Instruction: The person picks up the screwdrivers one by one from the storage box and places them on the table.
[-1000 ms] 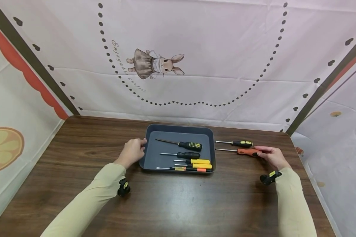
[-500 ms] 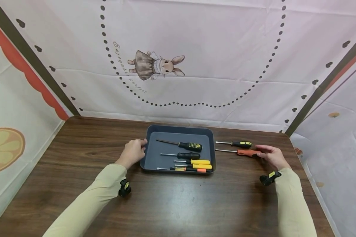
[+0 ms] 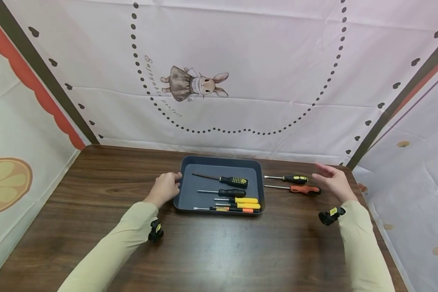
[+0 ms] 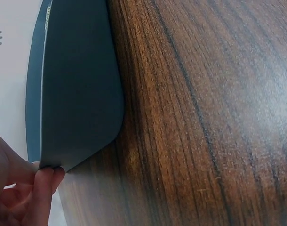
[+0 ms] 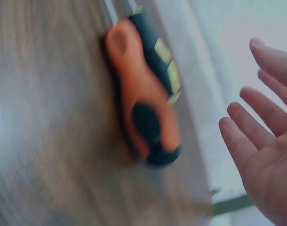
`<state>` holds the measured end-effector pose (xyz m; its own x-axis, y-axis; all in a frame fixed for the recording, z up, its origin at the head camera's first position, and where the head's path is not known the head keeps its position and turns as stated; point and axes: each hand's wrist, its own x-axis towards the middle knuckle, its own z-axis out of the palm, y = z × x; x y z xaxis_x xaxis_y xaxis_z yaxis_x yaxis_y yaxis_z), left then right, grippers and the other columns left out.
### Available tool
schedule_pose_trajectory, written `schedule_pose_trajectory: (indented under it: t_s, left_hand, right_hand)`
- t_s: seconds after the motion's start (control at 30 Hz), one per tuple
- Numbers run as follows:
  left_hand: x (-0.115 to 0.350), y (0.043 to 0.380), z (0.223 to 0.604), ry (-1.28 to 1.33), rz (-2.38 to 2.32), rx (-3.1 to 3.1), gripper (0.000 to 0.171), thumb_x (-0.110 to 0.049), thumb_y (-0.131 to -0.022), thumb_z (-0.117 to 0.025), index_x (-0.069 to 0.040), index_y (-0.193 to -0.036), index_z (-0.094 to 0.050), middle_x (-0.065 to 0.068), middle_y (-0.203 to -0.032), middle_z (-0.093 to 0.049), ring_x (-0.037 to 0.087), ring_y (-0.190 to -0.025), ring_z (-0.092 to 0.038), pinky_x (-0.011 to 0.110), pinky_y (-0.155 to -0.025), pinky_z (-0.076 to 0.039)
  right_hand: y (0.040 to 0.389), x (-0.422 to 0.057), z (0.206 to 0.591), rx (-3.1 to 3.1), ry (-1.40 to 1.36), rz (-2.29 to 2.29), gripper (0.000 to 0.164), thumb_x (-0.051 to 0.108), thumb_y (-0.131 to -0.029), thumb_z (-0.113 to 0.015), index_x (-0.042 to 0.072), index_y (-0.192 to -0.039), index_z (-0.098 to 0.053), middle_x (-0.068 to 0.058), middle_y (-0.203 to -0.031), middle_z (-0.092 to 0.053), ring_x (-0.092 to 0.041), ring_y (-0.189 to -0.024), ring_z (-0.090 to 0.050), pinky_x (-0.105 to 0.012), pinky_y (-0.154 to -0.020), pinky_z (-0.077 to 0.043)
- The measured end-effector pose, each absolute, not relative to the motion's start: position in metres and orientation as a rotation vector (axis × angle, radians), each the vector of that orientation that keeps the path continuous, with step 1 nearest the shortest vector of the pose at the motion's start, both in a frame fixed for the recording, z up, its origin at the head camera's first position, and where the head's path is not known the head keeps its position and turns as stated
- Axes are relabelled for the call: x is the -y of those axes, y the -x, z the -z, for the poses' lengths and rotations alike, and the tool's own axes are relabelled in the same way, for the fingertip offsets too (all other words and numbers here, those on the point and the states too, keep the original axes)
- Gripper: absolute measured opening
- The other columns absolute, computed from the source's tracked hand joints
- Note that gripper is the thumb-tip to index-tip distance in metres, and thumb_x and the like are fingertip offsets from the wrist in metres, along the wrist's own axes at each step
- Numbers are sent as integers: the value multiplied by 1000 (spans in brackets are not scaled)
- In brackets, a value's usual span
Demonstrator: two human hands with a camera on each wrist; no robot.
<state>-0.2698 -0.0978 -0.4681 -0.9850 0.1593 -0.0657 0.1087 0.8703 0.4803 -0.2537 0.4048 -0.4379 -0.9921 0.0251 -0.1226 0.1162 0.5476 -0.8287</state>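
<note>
My left hand point(image 3: 163, 189) pinches the left rim of a dark grey tray point(image 3: 204, 160); the left wrist view shows thumb and fingers on its edge. Inside the tray lie several screwdrivers, among them a thick black one with yellow dots point(image 3: 237, 181), a plain black one point(image 3: 231, 192) and yellow-handled ones point(image 3: 247, 200). Right of the tray, an orange screwdriver point(image 3: 303, 189) and a black-and-yellow screwdriver point(image 3: 295, 179) lie side by side on the table, tips toward the tray. My right hand point(image 3: 333, 182) is raised beside their handles, fingers extended, holding nothing.
The brown wooden table point(image 3: 219, 255) stretches in front of the tray. A pale printed cloth point(image 3: 263, 81) hangs right behind the table's back edge, with more cloth at both sides.
My right hand has let go of the orange screwdriver's handle and lifted away, its fingers spreading. The left hand keeps its hold on the tray rim. The head view has shifted slightly.
</note>
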Motion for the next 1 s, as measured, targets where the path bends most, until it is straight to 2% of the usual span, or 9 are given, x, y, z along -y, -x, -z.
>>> schedule_pose_trajectory:
  t_s: [0.1,0.17,0.33,0.4,0.47,0.57,0.7,0.87,1.0]
  left_hand:
    - [98,270,469,-199,-752,-2926,34,0,-84,-54,4,-117,-58,19,-122,-55,22,-79,-57,30,-58,-43]
    - [97,271,469,-197,-757,-2920,34,0,-84,-54,4,-117,-58,20,-122,-55,21,-76,-56,30,-57,-42]
    - [97,272,470,-196,-757,-2919,34,-2,-84,-54,4,-118,-59,19,-121,-56,21,-76,-56,30,-58,-43]
    - [97,272,470,-191,-758,-2919,34,-2,-85,-54,3,-118,-59,19,-121,-56,21,-78,-57,31,-58,-44]
    - [98,272,470,-184,-758,-2921,33,-2,-85,-54,3,-118,-59,19,-121,-56,22,-81,-58,33,-60,-45]
    - [98,271,469,-181,-748,-2925,33,-2,-85,-54,3,-117,-59,19,-120,-56,23,-84,-59,35,-63,-46]
    - [99,270,468,-193,-748,-2924,34,-2,-84,-54,2,-118,-59,20,-120,-56,24,-86,-59,35,-63,-46]
    - [99,269,467,-185,-756,-2918,35,-2,-84,-54,1,-119,-59,18,-121,-56,24,-87,-59,35,-62,-45]
    - [99,268,467,-165,-762,-2913,35,-3,-85,-54,0,-120,-58,18,-122,-56,23,-82,-58,32,-58,-43]
  right_hand:
    - [256,-389,422,-2709,-77,1443,70,37,-87,-58,3,-141,-30,-21,-141,-34,-35,-126,-35,-47,-97,-33]
    - [258,-378,413,-2739,-40,1443,69,37,-87,-58,4,-141,-30,-19,-141,-35,-34,-125,-37,-43,-97,-36]
    - [263,-348,398,-2769,137,1464,61,29,-88,-59,2,-138,-36,-20,-137,-40,-34,-123,-41,-15,-85,-42]
    - [264,-335,395,-2767,201,1453,57,26,-88,-59,1,-136,-40,-21,-135,-43,-34,-121,-43,-9,-79,-41]
    - [266,-323,392,-2772,241,1413,55,26,-88,-60,2,-134,-43,-22,-132,-46,-34,-118,-46,-11,-77,-43]
    - [267,-303,390,-2774,298,1351,53,26,-87,-61,4,-132,-46,-20,-131,-48,-32,-115,-50,-23,-80,-48]
    - [269,-278,392,-2756,376,1316,51,22,-86,-63,5,-131,-48,-16,-133,-47,-30,-114,-51,-37,-85,-46]
    - [272,-249,400,-2772,489,1240,49,12,-84,-64,2,-130,-49,-18,-132,-48,-32,-113,-52,-39,-85,-47]
    - [273,-229,407,-2785,521,1145,48,10,-84,-64,3,-129,-50,-17,-130,-50,-33,-115,-50,-40,-87,-45]
